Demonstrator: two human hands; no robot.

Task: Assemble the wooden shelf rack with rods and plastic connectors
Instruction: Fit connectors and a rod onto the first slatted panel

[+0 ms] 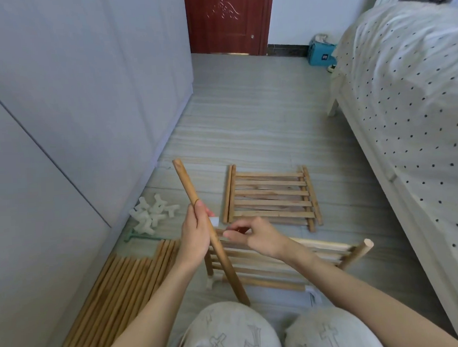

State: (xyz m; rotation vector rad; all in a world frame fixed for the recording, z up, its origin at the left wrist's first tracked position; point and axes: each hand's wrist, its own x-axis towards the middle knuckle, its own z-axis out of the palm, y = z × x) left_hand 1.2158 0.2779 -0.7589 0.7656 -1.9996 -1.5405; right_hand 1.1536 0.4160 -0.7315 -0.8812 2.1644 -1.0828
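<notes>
Work surface: a pale striped floor (259, 124) between a grey wardrobe front at 9 o'clock and a bed (409, 89) at 3 o'clock, with a red door (227, 19) at 12 o'clock.

The left hand (195, 236) wraps its fingers round a single rod (198, 212) near mid-length, holding it tilted, top end toward 11 o'clock, probably to keep it ready for fitting. The right hand (255, 234) pinches at a white connector (214, 222) on the near shelf panel (280, 261); the exact contact is partly hidden. That panel sits raised on rods, one rod end (365, 247) projecting at 3 o'clock.

Outward: a second slatted panel (271, 197) lies flat at 1 o'clock, held in reserve. Spare connectors (153, 213) are heaped at 10 o'clock, and spare rods (122, 293) lie bundled at 8 o'clock, both within the left hand's reach
</notes>
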